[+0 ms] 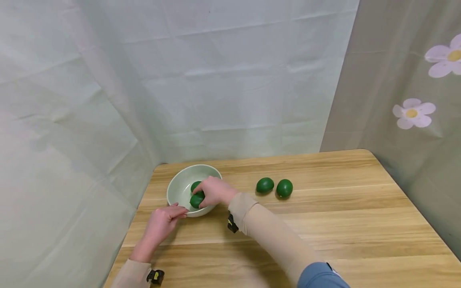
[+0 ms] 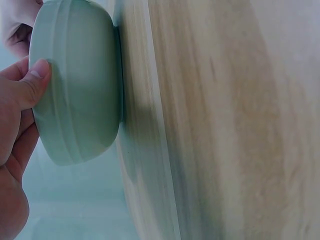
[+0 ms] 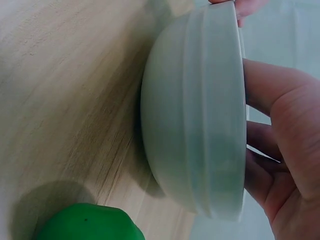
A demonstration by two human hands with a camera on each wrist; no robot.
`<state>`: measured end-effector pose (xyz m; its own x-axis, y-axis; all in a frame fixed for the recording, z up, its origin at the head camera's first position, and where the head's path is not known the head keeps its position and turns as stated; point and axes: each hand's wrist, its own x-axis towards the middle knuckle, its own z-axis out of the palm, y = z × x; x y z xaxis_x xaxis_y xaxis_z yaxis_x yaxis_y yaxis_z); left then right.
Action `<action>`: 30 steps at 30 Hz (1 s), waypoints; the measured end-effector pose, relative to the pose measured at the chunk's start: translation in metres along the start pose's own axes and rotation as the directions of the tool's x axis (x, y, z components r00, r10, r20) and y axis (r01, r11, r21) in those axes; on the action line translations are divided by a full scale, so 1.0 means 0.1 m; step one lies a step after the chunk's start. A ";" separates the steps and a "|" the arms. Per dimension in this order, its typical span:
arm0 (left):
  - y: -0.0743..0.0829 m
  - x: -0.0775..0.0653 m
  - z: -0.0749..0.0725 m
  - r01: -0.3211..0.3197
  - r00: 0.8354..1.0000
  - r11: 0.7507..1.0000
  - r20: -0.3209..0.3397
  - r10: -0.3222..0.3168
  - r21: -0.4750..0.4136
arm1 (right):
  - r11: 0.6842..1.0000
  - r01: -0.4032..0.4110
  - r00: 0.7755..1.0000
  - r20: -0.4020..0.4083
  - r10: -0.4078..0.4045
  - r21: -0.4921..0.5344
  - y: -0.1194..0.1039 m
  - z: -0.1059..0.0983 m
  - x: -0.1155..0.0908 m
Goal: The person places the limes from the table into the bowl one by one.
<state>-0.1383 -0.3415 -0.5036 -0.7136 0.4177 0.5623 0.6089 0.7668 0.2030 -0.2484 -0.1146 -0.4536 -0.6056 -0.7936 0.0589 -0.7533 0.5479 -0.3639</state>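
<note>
A pale green bowl (image 1: 178,192) stands at the table's back left, with two dark green limes inside. My left hand (image 1: 162,224) pinches the bowl's near rim; in the left wrist view its thumb (image 2: 39,70) presses the outer wall. Over the right side of the rim reaches my right hand (image 1: 216,191), its fingers around the nearer lime (image 1: 196,201). The farther lime (image 1: 195,186) lies partly behind that hand. In the right wrist view the bowl's wall (image 3: 195,115) hides the fingertips and the fruit they hold.
Two more limes, one on the left (image 1: 265,185) and one on the right (image 1: 284,188), lie on the wooden table (image 1: 342,216) to the right of the bowl. A pale curtain (image 1: 234,80) hangs behind the table, and a flowered one (image 1: 381,80) on the right.
</note>
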 end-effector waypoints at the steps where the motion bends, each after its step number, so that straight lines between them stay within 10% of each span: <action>1: 0.00 0.00 0.00 -0.001 1.000 1.000 -0.001 0.001 0.001 | 1.000 -0.004 1.000 0.003 0.004 -0.002 0.00 0.00 0.00; 30: 0.02 0.02 -0.01 0.008 1.000 1.000 -0.002 -0.008 0.005 | 0.998 -0.016 1.000 -0.025 0.018 0.065 0.06 -0.24 -0.22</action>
<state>-0.1377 -0.3396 -0.5014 -0.7179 0.4107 0.5621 0.6012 0.7728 0.2032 -0.2457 -0.0879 -0.4345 -0.6249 -0.7770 0.0757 -0.7253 0.5420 -0.4245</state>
